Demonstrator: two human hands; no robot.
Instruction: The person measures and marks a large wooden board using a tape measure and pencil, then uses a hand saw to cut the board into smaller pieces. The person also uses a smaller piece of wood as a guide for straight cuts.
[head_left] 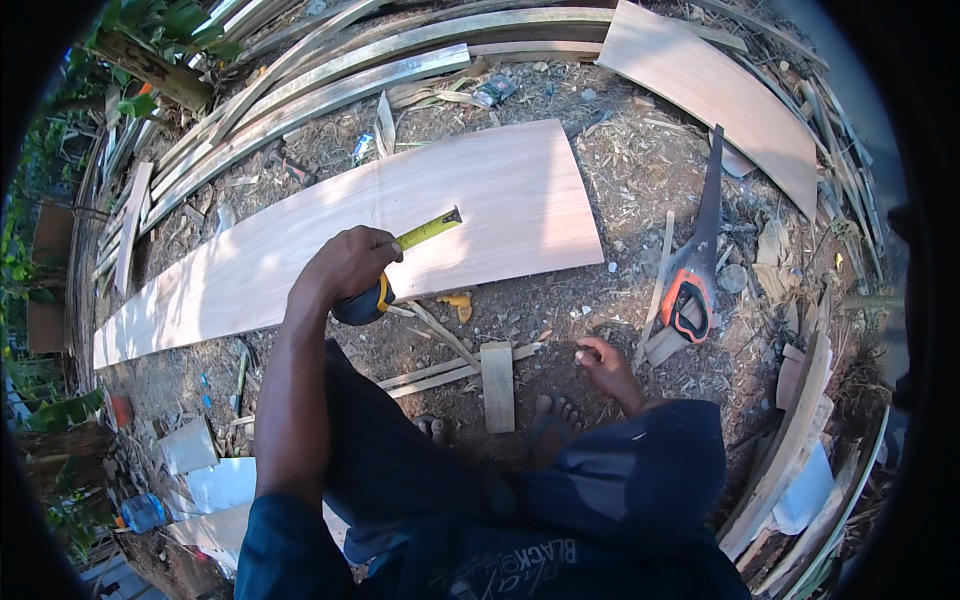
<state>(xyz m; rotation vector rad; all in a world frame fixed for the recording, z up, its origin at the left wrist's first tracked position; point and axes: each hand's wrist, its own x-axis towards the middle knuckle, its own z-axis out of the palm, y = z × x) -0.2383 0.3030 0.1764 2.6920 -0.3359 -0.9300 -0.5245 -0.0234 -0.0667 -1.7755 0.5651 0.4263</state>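
Note:
My left hand [365, 255] grips a tape measure [360, 305] whose dark case hangs below my fingers. A short length of yellow blade [425, 230] extends from them over the long, pale plywood sheet [510, 190] lying on the ground, its metal hook above the sheet's face. My right hand [600, 365] is low beside my right knee, fingers curled in a pinch; whatever they hold is too small to make out. A handsaw [690, 300] with an orange-rimmed handle lies to its right, on scraps of wood. A short wooden block [497, 390] lies between my feet.
Another plywood panel [710, 90] lies at the upper right. Long timber strips [350, 70] are stacked along the far side. Curved boards and offcuts [790, 450] lie at the right. Plants [150, 60], a blue plastic jug [142, 512] and white sheet pieces [215, 485] are at the left.

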